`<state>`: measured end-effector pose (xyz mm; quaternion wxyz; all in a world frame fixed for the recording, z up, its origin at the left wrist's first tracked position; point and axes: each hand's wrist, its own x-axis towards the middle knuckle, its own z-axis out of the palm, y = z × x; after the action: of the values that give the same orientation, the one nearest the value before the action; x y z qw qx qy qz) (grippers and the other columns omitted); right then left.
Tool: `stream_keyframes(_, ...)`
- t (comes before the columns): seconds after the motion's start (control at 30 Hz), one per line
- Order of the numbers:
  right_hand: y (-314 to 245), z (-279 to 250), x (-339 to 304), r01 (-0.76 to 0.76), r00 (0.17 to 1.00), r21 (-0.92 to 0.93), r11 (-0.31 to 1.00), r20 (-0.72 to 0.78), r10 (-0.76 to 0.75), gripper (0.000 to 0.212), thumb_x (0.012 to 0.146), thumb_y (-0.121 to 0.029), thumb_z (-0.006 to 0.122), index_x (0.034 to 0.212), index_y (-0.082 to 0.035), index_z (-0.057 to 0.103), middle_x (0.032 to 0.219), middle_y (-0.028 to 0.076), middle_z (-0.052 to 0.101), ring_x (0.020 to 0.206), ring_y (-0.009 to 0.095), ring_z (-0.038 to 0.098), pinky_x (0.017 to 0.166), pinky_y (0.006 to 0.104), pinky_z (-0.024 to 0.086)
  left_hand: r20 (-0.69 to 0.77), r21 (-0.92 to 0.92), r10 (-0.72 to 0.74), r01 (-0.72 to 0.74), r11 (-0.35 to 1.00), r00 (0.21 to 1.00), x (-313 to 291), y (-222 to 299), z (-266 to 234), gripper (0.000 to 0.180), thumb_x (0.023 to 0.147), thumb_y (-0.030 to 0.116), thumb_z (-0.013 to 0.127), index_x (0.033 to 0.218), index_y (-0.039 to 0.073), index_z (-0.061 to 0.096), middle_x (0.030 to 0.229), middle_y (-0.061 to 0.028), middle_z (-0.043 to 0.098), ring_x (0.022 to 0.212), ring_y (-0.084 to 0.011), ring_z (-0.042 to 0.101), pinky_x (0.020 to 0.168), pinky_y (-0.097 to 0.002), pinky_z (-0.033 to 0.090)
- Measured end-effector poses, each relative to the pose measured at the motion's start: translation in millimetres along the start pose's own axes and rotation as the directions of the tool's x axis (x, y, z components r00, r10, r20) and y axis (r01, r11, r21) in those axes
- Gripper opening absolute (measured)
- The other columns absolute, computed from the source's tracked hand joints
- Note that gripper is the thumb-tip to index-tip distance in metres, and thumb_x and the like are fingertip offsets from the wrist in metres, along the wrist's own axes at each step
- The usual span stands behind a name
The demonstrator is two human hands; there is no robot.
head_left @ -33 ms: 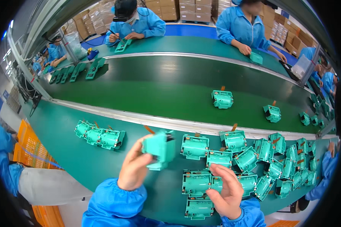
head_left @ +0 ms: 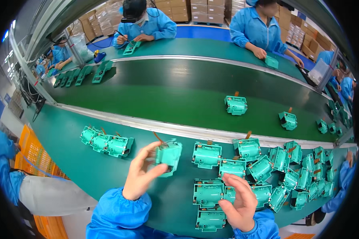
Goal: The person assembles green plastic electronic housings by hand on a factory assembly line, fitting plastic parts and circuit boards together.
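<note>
My left hand point(head_left: 141, 173) grips a green plastic housing point(head_left: 169, 155) between thumb and fingers, raised above the green bench. An orange flexible strip point(head_left: 158, 137) sticks up from that housing, and a dark spot shows near its lower edge. My right hand point(head_left: 240, 203) holds nothing, its thumb and fingers apart and curved. It hovers over a row of similar housings and partly hides one point(head_left: 229, 194). Just beyond it sits another housing point(head_left: 232, 168). To the left on the bench, a short row of housings point(head_left: 119, 146) stands side by side.
Many more housings point(head_left: 281, 158) crowd the bench's right side. Beyond a pale metal rail point(head_left: 167, 127) runs a dark green belt point(head_left: 167, 91) carrying spaced housings. Two co-workers point(head_left: 157, 26) sit across it. An orange crate point(head_left: 36, 153) stands at left, beside another person.
The housing in my left hand has turned, so its face and strip now show differently. My right hand stays nearly still. The whole view has shifted slightly.
</note>
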<state>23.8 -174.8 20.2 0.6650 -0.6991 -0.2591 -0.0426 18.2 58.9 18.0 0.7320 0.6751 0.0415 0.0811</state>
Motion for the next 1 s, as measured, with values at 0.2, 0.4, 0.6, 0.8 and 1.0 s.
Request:
stream_keyframes(0.2, -8, 6, 2, 0.014, 1.0, -0.033, 0.999, 0.022, -0.013, 0.039, 0.068, -0.003, 0.063, 0.104, 0.008, 0.051, 0.108, 0.023, 0.049, 0.099, 0.028, 0.051, 0.086, 0.0361, 0.04, -0.144, 0.965, 0.308, 0.064, 0.254, 0.94, -4, -32, -33, 0.057, 0.061, 0.024, 0.068, 0.113, 0.012, 0.048, 0.111, -0.0224, 0.036, 0.114, -0.0426, 0.024, 0.089, -0.0523, 0.026)
stream_keyframes(0.4, -5, 6, 5, 0.012, 0.999, -0.034, 0.999, 0.041, -0.01, 0.034, 0.069, -0.001, 0.062, 0.1, 0.008, 0.053, 0.107, 0.023, 0.05, 0.099, 0.028, 0.051, 0.086, 0.0356, 0.04, -0.236, 0.972, 0.39, 0.211, 0.107, 0.89, 2, -47, -69, 0.057, 0.066, 0.029, 0.064, 0.117, 0.012, 0.044, 0.123, -0.0221, 0.03, 0.118, -0.0434, 0.022, 0.091, -0.0611, 0.017)
stream_keyframes(0.6, -8, 3, 4, 0.033, 0.999, -0.035, 0.999, 0.032, -0.032, 0.032, 0.07, -0.003, 0.062, 0.099, 0.007, 0.053, 0.106, 0.023, 0.051, 0.098, 0.027, 0.051, 0.084, 0.035, 0.041, -0.336, 0.926, 0.413, 0.378, -0.021, 0.847, 9, -35, -95, 0.068, 0.067, 0.026, 0.069, 0.124, 0.009, 0.036, 0.124, -0.0204, 0.033, 0.115, -0.0394, 0.029, 0.092, -0.0531, 0.025)
stream_keyframes(0.8, -3, 0, 4, 0.0, 0.997, -0.013, 1.0, -0.081, -0.001, 0.029, 0.073, -0.004, 0.06, 0.099, 0.006, 0.052, 0.107, 0.02, 0.05, 0.097, 0.025, 0.05, 0.084, 0.0341, 0.04, 0.434, 0.762, 0.216, -0.484, 0.431, 0.875, 37, -18, 16, 0.084, 0.058, 0.028, 0.076, 0.125, 0.003, 0.031, 0.126, -0.0217, 0.031, 0.117, -0.042, 0.026, 0.096, -0.0476, 0.025)
stream_keyframes(1.0, 6, -2, 5, 0.025, 0.987, 0.111, 0.994, -0.159, -0.007, 0.026, 0.076, -0.002, 0.055, 0.101, 0.004, 0.051, 0.108, 0.018, 0.049, 0.098, 0.023, 0.049, 0.082, 0.0331, 0.041, 0.43, 0.708, 0.072, -0.386, 0.592, 0.9, 53, -37, 38, 0.078, 0.056, 0.021, 0.076, 0.12, 0.002, 0.037, 0.119, -0.018, 0.039, 0.112, -0.0358, 0.037, 0.093, -0.0399, 0.032)
